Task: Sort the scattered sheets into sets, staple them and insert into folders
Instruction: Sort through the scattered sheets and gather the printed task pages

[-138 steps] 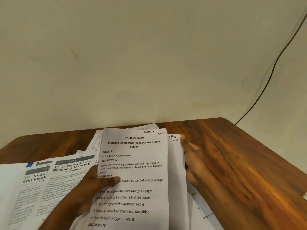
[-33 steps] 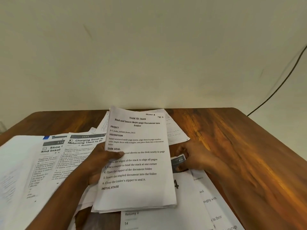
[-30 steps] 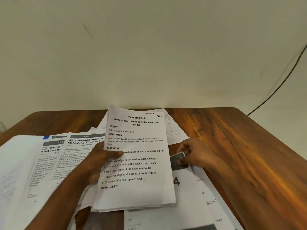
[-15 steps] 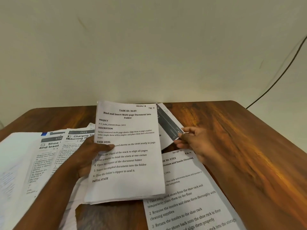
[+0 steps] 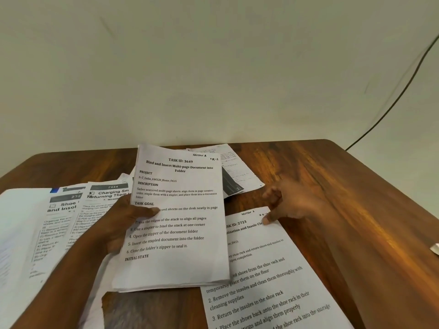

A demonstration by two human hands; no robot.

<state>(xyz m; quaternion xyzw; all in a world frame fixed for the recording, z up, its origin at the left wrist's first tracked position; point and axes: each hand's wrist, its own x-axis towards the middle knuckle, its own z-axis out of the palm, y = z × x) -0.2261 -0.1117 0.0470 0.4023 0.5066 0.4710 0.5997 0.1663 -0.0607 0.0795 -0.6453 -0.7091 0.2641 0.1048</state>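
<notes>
My left hand [image 5: 118, 230] grips a thin stack of white sheets [image 5: 180, 233] headed "TASK ID: 3649", thumb on the front page, held just above the table. My right hand [image 5: 285, 203] hovers to the right of the stack with fingers pointing down; a fingertip touches the top right corner of a loose sheet headed "TASK ID: 2723" [image 5: 266, 281]. Behind the stack lies a sheet with a dark banner [image 5: 234, 186] on a handwritten page [image 5: 240, 167]. No stapler or folder is in view.
More printed sheets [image 5: 71, 210] with "Shoe" and "Charging" headings overlap at the left on the brown wooden table [image 5: 344, 198]. A small pale object [image 5: 435, 248] shows at the right edge. A black cable [image 5: 392, 98] runs down the wall.
My right hand lifted the dark-bannered sheet off the pile, laid it behind the stack and let go, uncovering the 2723 sheet; it now touches that sheet's corner. My left hand keeps holding the stack.
</notes>
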